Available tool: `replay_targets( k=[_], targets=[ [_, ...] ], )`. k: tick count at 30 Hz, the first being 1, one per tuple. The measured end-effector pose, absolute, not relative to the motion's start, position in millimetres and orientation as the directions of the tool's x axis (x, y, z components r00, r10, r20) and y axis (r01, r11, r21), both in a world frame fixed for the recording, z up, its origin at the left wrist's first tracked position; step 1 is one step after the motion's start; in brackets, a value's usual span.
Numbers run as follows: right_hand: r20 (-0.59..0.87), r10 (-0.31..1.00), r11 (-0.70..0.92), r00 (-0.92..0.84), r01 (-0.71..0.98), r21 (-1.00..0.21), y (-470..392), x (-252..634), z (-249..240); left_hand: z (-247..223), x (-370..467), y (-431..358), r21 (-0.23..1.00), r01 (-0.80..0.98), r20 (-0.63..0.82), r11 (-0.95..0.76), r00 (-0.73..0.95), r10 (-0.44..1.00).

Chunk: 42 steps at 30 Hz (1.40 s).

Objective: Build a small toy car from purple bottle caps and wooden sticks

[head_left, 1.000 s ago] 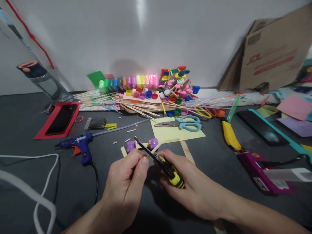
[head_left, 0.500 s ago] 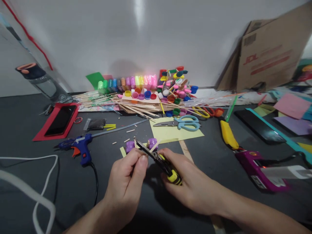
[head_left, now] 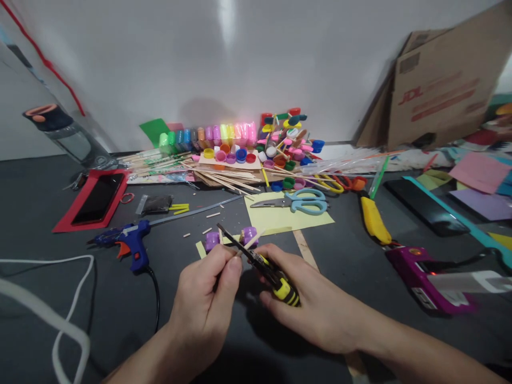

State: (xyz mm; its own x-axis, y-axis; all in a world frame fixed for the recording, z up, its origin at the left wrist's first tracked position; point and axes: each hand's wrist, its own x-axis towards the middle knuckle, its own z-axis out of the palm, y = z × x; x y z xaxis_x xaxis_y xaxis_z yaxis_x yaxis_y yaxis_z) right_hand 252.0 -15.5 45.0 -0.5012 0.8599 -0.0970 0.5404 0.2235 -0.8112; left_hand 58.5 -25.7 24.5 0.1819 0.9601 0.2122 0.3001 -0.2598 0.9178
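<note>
Dark worktop point(head_left: 176, 320) lies below; left fingers point(head_left: 232, 269) pinch a stick point(head_left: 256, 238) tight, right fingers point(head_left: 276, 254) half-curl round apparent pliers point(head_left: 269, 272); hold both steady.

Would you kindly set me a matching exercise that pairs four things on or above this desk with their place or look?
1. Water bottle
2. Black-and-yellow hand tool
3. Blue-handled scissors
4. Hot glue gun

A. Lying on pale yellow paper
B. Blue body, orange trigger
C. Transparent, with a dark lid
D. Held in the right hand

Pairs: 1-C, 2-D, 3-A, 4-B
</note>
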Motion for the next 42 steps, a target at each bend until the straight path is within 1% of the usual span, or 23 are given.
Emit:
replay_targets(
  k=[3, 7, 9, 11, 13, 17, 22, 24, 26, 29, 31, 32, 33, 34, 35, 36, 38, 40, 41, 42],
  targets=[
    [-0.093, 0.853, 0.22, -0.513, 0.517, -0.827, -15.3, 252.0, 46.8, 18.0, 57.8, -28.9, 0.976, 0.181, 0.088, -0.122, 0.185, 0.979],
    [-0.098, 0.851, 0.216, -0.515, 0.515, -0.83, -14.8, 250.7, 46.4, 19.8, 58.5, -29.2, 0.998, 0.02, -0.07, 0.068, 0.205, 0.976],
    [-0.088, 0.855, 0.224, -0.51, 0.517, -0.826, -15.0, 250.1, 45.1, 25.3, 60.1, -27.6, 0.978, -0.104, -0.15, 0.178, 0.239, 0.959],
    [-0.082, 0.855, 0.234, -0.512, 0.522, -0.82, -15.3, 250.0, 44.1, 31.3, 61.9, -25.4, 0.935, -0.213, -0.222, 0.285, 0.277, 0.935],
    [-0.091, 0.851, 0.239, -0.517, 0.536, -0.81, -15.4, 250.6, 44.0, 36.0, 63.2, -23.6, 0.89, -0.277, -0.279, 0.363, 0.299, 0.912],
    [-0.109, 0.847, 0.25, -0.52, 0.572, -0.781, -14.1, 252.3, 43.3, 39.9, 63.9, -22.0, 0.845, -0.315, -0.338, 0.433, 0.314, 0.887],
    [-0.107, 0.852, 0.26, -0.512, 0.592, -0.763, -13.0, 252.0, 39.0, 38.6, 64.3, -20.2, 0.85, -0.305, -0.341, 0.428, 0.3, 0.891],
    [-0.11, 0.855, 0.258, -0.507, 0.6, -0.758, -13.0, 254.4, 41.1, 36.1, 63.0, -19.5, 0.875, -0.285, -0.311, 0.392, 0.29, 0.905],
    [-0.134, 0.847, 0.257, -0.514, 0.617, -0.744, -11.8, 261.6, 46.2, 32.6, 59.8, -19.6, 0.921, -0.246, -0.241, 0.302, 0.249, 0.938],
    [-0.19, 0.835, 0.266, -0.516, 0.681, -0.682, -3.9, 283.3, 52.9, 27.0, 52.9, -21.5, 0.993, -0.105, -0.045, 0.059, 0.133, 0.99],
    [-0.164, 0.875, 0.276, -0.456, 0.746, -0.606, 7.6, 301.3, 50.3, 24.9, 49.0, -23.0, 0.995, 0.024, 0.091, -0.094, 0.106, 0.99],
    [-0.148, 0.902, 0.268, -0.405, 0.796, -0.543, 15.0, 309.6, 46.0, 24.7, 47.7, -23.4, 0.985, 0.085, 0.142, -0.152, 0.113, 0.983],
    [-0.127, 0.936, 0.241, -0.329, 0.86, -0.449, 23.0, 316.9, 40.0, 25.1, 46.8, -23.6, 0.97, 0.142, 0.182, -0.2, 0.128, 0.975],
    [-0.089, 0.965, 0.205, -0.245, 0.923, -0.327, 31.1, 322.9, 32.8, 26.1, 46.4, -23.5, 0.948, 0.198, 0.223, -0.249, 0.144, 0.964],
    [-0.071, 0.976, 0.187, -0.205, 0.961, -0.202, 38.6, 327.3, 25.2, 27.5, 46.2, -22.9, 0.92, 0.255, 0.264, -0.298, 0.159, 0.951],
    [-0.047, 0.982, 0.18, -0.185, 0.978, -0.102, 45.0, 330.2, 17.8, 29.1, 46.3, -22.1, 0.884, 0.312, 0.309, -0.35, 0.174, 0.935],
    [-0.037, 0.983, 0.179, -0.18, 0.983, -0.029, 52.9, 331.7, 7.6, 32.2, 46.6, -19.6, 0.796, 0.407, 0.393, -0.447, 0.214, 0.895],
    [-0.021, 0.982, 0.188, -0.188, 0.982, -0.002, 53.0, 327.8, 6.8, 33.9, 46.9, -17.0, 0.712, 0.469, 0.452, -0.522, 0.262, 0.852],
    [0.024, 0.98, 0.199, -0.199, 0.98, -0.013, 50.1, 324.2, 10.0, 34.0, 47.2, -16.0, 0.677, 0.489, 0.472, -0.55, 0.286, 0.834],
    [0.098, 0.971, 0.223, -0.217, 0.973, -0.056, 45.7, 319.6, 15.2, 33.7, 47.6, -15.3, 0.643, 0.506, 0.486, -0.575, 0.31, 0.817]
  ],
)
